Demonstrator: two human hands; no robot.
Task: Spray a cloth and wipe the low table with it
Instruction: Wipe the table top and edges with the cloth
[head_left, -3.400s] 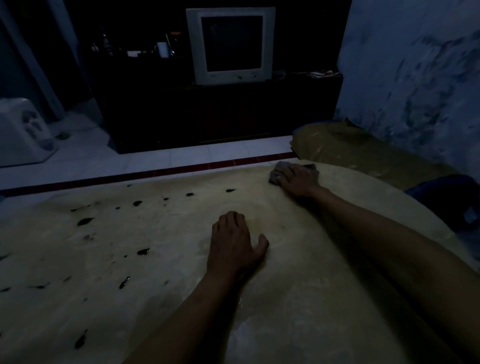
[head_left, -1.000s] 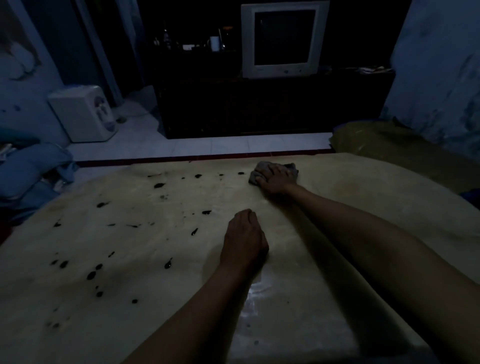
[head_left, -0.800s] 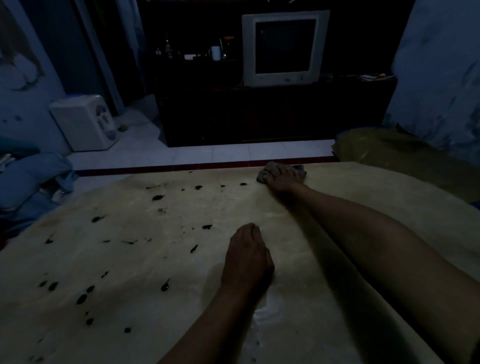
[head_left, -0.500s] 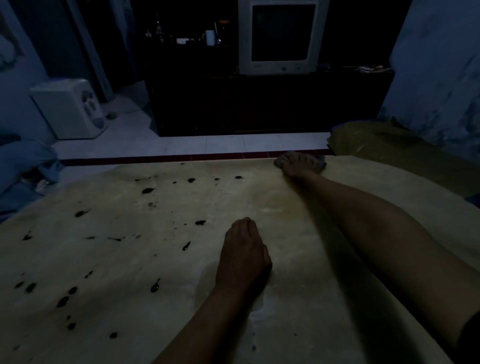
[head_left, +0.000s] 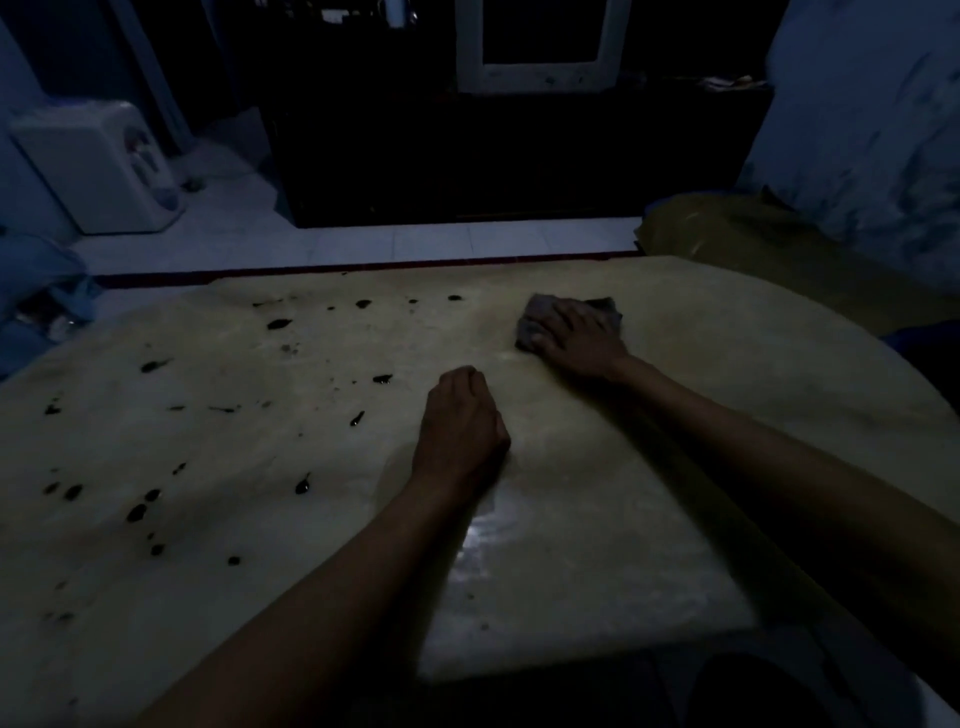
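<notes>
Pulled back from the far edge since half a second ago, the cloth (head_left: 566, 319) now lies further in on the tabletop (head_left: 675, 467), right of centre. The right hand (head_left: 579, 338) presses it flat, fingers (head_left: 550, 332) spread and only lightly bent over the crumpled grey fabric. The left hand (head_left: 460, 431) rests mid-tabletop just nearer the person, fingers curled under, holding nothing. Dark spots (head_left: 278, 325) dot the left half (the light is too dim to tell what they are). Beyond the tabletop stand a dark cabinet (head_left: 493, 156) with a monitor (head_left: 540, 47) on top, and a white appliance (head_left: 98, 166) at the left.
</notes>
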